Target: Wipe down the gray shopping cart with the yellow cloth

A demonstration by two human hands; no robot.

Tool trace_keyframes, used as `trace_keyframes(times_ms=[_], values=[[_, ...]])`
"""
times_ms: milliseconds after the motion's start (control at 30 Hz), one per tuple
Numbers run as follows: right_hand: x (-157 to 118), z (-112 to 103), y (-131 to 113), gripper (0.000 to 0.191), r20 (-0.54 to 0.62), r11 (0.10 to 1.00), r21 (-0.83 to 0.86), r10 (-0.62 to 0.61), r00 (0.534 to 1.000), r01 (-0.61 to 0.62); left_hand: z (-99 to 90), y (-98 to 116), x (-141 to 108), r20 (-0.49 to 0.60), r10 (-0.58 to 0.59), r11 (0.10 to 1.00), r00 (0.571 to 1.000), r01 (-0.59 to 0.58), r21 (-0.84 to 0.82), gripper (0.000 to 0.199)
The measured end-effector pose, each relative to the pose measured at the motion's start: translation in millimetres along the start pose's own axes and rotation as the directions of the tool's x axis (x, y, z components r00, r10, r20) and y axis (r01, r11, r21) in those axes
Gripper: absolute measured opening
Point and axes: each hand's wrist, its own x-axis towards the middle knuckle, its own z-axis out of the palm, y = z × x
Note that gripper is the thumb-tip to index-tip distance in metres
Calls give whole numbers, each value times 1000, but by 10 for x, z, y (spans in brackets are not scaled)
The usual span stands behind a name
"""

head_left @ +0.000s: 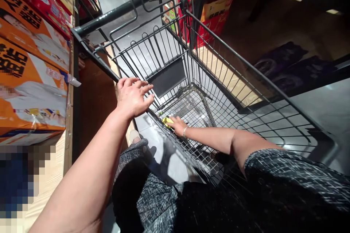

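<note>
A dark metal shopping cart (216,38) of wire mesh stands in front of me. My left hand (133,96) lies on its near top rim, palm down, with the fingers stretched out and apart. Inside the basket, low against the near mesh wall, my right hand (179,125) is closed on a small yellow cloth (167,121); whether it is a cloth or a sponge is hard to make out. The yellow thing is partly hidden by my fingers and touches or nearly touches the wires. A bracelet circles my right wrist.
Orange boxes (32,91) are stacked on a wooden shelf at the left. Red packages (216,18) stand on a low wooden platform (218,76) beyond the cart. Dark purple packages (284,58) lie in shade at the right. The cart's handle (125,5) points toward the aisle.
</note>
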Motion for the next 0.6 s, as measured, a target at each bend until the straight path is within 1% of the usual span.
trace_keyframes(times_ms=[33, 67, 100, 133, 167, 233, 267, 300, 333, 367, 400, 433, 467, 500, 600], values=[[-61, -37, 90, 59, 7, 999, -32, -21, 1000, 21, -1, 1, -6, 2, -4, 1000, 1000, 4, 10, 47], [-134, -107, 243, 57, 11, 997, -74, -25, 1000, 26, -4, 3, -10, 5, -7, 1000, 1000, 7, 17, 49], [-218, -206, 443, 55, 18, 992, -125, -11, 1000, 13, -10, 7, -14, 9, -7, 1000, 1000, 6, 21, 51], [-309, -323, 670, 55, 11, 985, -171, 28, 1000, -25, -17, 11, -16, 15, -4, 1000, 1000, 4, 21, 53], [-404, -445, 901, 56, -13, 972, -203, 115, 993, -115, -27, 17, -18, 19, -5, 1000, 1000, 4, 18, 54], [-584, -652, 1284, 57, -76, 914, -257, 303, 950, -313, -46, 27, -19, 29, -10, 1000, 1000, 9, 9, 54], [-659, -713, 1403, 57, -103, 882, -263, 377, 921, -390, -53, 31, -19, 33, -11, 1000, 999, 11, 4, 53], [-716, -734, 1460, 57, -127, 851, -258, 440, 889, -458, -58, 32, -20, 35, -13, 1000, 999, 14, -3, 53], [-753, -716, 1456, 57, -144, 823, -244, 492, 858, -513, -60, 33, -20, 36, -13, 1000, 999, 14, -13, 53], [-769, -661, 1396, 58, -151, 801, -227, 533, 833, -554, -58, 31, -20, 36, -10, 1000, 999, 11, -27, 53], [-768, -577, 1288, 59, -149, 790, -212, 555, 818, -575, -54, 29, -21, 34, -8, 999, 999, 10, -46, 52], [-755, -472, 1144, 61, -136, 792, -203, 560, 817, -576, -49, 26, -21, 29, -12, 998, 1000, 14, -67, 52], [-736, -357, 976, 63, -112, 810, -198, 541, 833, -552, -43, 22, -20, 22, -16, 996, 1000, 18, -87, 52], [-718, -238, 795, 65, -78, 838, -194, 504, 860, -509, -37, 20, -20, 16, -17, 994, 1000, 19, -105, 52], [-725, 93, 275, 68, 38, 925, -150, 359, 932, -350, -28, 14, -24, 3, -21, 991, 1000, 21, -130, 54]])
